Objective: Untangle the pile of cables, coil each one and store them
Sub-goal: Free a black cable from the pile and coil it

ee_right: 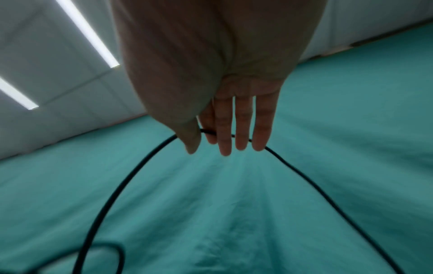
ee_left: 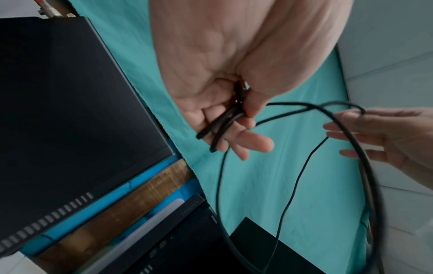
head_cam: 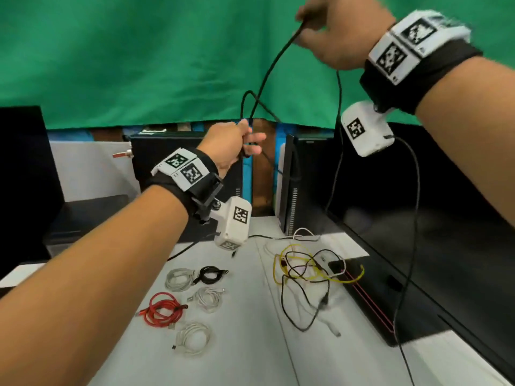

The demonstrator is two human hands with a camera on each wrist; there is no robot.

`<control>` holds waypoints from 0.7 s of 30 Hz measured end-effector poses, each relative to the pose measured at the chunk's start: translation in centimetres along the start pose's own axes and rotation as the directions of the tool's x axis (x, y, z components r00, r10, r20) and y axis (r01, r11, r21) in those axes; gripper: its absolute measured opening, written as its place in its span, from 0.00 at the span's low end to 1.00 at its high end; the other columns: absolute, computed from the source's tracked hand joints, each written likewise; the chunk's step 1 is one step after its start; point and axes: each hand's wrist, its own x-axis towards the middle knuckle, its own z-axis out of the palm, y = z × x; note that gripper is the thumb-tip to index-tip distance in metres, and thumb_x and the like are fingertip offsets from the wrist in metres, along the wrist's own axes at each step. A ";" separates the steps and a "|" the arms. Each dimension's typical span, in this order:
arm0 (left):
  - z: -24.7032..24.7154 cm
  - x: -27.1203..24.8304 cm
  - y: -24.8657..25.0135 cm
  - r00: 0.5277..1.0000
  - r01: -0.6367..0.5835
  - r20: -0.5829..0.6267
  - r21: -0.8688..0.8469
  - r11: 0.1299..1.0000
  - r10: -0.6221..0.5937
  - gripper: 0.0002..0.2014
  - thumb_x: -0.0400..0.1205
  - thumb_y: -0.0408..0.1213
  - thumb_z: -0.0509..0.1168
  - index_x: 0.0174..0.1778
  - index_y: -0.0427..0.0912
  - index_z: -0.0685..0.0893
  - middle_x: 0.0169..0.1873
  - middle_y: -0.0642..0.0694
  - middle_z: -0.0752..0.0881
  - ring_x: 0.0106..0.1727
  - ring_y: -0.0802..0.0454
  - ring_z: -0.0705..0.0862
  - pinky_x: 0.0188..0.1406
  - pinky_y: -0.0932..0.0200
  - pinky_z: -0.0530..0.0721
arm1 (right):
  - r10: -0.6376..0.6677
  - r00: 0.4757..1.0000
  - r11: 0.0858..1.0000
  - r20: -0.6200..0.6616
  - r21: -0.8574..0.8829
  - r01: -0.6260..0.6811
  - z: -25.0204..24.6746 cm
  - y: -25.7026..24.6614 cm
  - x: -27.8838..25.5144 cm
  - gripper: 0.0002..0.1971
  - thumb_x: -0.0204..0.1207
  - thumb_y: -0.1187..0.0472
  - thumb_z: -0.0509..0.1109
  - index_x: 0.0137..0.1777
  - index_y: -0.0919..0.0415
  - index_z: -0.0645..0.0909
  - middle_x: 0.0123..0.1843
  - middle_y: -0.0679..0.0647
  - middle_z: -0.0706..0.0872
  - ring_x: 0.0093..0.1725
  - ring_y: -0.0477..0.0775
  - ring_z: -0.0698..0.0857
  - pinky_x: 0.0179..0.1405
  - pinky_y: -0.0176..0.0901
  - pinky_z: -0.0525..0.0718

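bare white table [head_cam: 245, 344] lies between the coiled cables [head_cam: 192, 299] and the tangled pile [head_cam: 306, 277], wide enough for a hand; black monitors [head_cam: 418, 246] wall the right side and rear.

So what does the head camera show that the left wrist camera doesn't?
Only the head view shows the white table, five coiled cables laid out on it, among them a red coil, and the tangled pile not yet sorted. Only the left wrist view shows the left hand's grip up close: thumb and fingers pinching several strands together. Both show the left hand, the raised right hand and the black cable between them.
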 end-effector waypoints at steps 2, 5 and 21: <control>1.2 -0.7 0.3 1.000 0.002 0.030 -0.105 0.994 0.001 0.14 0.93 0.34 0.52 0.40 0.39 0.74 0.52 0.34 0.85 0.23 0.60 0.85 0.22 0.69 0.80 | -0.033 0.999 0.996 0.033 0.086 0.030 0.4 -1.5 -0.9 0.18 0.81 0.46 0.68 0.60 0.57 0.90 0.53 0.55 0.92 0.54 0.58 0.90 0.58 0.55 0.87; 2.9 -1.8 0.1 0.992 0.082 0.115 -0.298 0.951 -0.050 0.16 0.92 0.34 0.50 0.39 0.42 0.74 0.63 0.28 0.86 0.24 0.53 0.82 0.25 0.64 0.81 | 0.040 0.993 0.904 0.113 0.419 -0.084 2.1 -3.1 -2.3 0.16 0.82 0.50 0.70 0.48 0.63 0.89 0.42 0.55 0.93 0.41 0.56 0.92 0.39 0.50 0.90; 2.8 -1.2 -2.0 0.982 0.180 0.060 -0.010 0.984 -0.179 0.16 0.91 0.32 0.47 0.37 0.40 0.70 0.30 0.39 0.83 0.13 0.57 0.76 0.18 0.66 0.75 | 0.190 0.926 0.607 0.327 0.702 -0.372 10.4 0.7 -11.1 0.16 0.88 0.55 0.64 0.44 0.61 0.88 0.28 0.54 0.83 0.22 0.41 0.76 0.20 0.32 0.73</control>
